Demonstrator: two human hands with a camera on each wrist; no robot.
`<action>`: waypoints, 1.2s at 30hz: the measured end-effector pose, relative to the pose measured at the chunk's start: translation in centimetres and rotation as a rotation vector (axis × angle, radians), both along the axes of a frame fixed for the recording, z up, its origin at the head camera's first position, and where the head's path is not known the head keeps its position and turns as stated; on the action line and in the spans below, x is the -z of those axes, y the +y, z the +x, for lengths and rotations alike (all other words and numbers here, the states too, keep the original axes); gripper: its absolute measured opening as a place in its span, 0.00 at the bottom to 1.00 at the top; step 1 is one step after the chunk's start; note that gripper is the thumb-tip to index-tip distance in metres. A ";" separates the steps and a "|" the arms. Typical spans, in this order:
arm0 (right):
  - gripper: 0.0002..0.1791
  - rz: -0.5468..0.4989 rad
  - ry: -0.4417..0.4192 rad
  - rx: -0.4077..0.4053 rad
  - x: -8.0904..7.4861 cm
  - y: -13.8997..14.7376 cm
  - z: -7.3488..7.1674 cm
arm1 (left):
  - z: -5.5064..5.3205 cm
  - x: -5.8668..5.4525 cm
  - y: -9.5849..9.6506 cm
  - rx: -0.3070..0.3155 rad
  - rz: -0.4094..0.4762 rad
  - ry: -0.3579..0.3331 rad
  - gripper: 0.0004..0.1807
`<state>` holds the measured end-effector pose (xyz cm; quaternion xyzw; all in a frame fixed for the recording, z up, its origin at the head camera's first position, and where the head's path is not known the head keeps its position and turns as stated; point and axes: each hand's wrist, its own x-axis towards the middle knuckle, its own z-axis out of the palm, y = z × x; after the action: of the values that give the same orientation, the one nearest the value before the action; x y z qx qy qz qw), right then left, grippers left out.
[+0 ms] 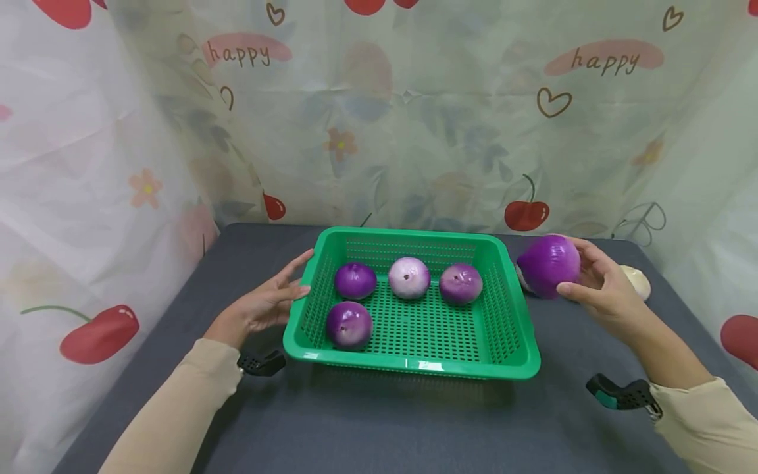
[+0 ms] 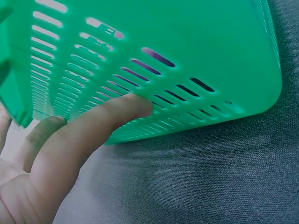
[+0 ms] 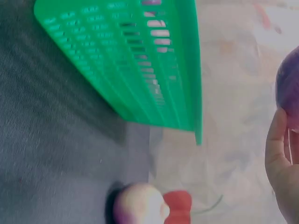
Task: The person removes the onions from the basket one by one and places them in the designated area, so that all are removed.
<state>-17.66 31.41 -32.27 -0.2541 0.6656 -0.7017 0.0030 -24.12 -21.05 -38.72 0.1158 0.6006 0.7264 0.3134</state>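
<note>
Fingers [image 1: 573, 291] of the right hand [image 1: 612, 299] grip a purple onion [image 1: 547, 266] just right of the green basket [image 1: 379, 361]; the left hand [image 1: 260, 304], its fingers unclenched, touches the basket's left side. Four onions [image 1: 409, 278] lie inside. Beneath spreads a dark grey tabletop [image 1: 379, 428]; the far curtain [image 1: 403, 158], printed with cherries [image 1: 527, 216], reads "happy" twice.

Glossy plastic basket [image 1: 379, 361], matt tabletop [image 1: 379, 428]
</note>
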 end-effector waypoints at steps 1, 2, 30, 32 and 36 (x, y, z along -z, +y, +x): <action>0.31 -0.025 0.006 -0.004 0.1 0.3 0.0 | 0.0 0.0 0.0 0.000 -0.002 0.001 0.42; 0.32 -0.043 0.011 -0.005 0.2 0.6 0.1 | 0.0 0.0 0.0 -0.001 -0.003 0.000 0.42; 0.40 0.625 -0.233 0.375 7.7 5.3 -0.8 | 0.1 -0.1 0.0 -0.021 0.003 -0.013 0.43; 0.42 0.632 -0.242 0.354 8.1 5.3 -0.9 | 0.0 0.0 0.0 -0.021 -0.001 -0.010 0.43; 0.43 0.624 -0.246 0.332 8.8 5.3 -1.2 | 0.0 0.1 0.0 -0.017 -0.009 -0.002 0.42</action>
<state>-18.82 36.66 -41.04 -0.0435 0.8744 -0.4811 0.0467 -24.13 -21.10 -38.80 0.1087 0.6044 0.7266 0.3080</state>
